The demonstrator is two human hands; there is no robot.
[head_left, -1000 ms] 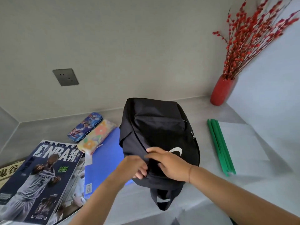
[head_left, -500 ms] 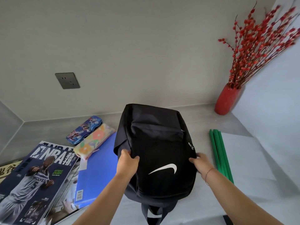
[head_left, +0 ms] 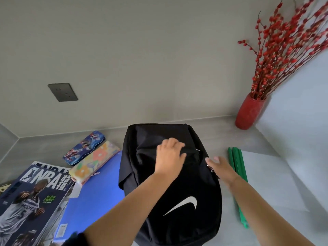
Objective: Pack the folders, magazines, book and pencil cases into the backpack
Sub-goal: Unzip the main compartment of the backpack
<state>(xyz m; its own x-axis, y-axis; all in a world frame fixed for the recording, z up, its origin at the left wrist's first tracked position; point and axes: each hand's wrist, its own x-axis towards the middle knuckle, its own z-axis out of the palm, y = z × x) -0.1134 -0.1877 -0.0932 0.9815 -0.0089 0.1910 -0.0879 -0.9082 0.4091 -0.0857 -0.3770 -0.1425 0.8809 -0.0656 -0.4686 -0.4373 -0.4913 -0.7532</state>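
A black backpack [head_left: 177, 219] with a white swoosh lies flat in the middle of the grey table. My left hand [head_left: 169, 157] sits on its upper front, fingers curled into the fabric at the pocket edge. My right hand [head_left: 221, 168] touches the backpack's right side by a zipper pull, fingers stretched out. Left of the bag lie a blue folder [head_left: 95, 192], partly under the bag, a floral pencil case [head_left: 94, 160], a blue printed pencil case [head_left: 83, 148] and an NBA magazine [head_left: 32, 201] on top of others. Clear folders with green spines [head_left: 237, 173] lie to the right.
A red vase [head_left: 248, 112] with red berry branches stands in the back right corner. Walls close the table at the back and right, with a grey socket plate [head_left: 62, 92] on the back wall. A yellowish printed item [head_left: 2, 187] peeks in at the left edge.
My left hand moved from the backpack's left edge up onto its upper front. My right hand slid further up the right side. The view dipped and came closer.
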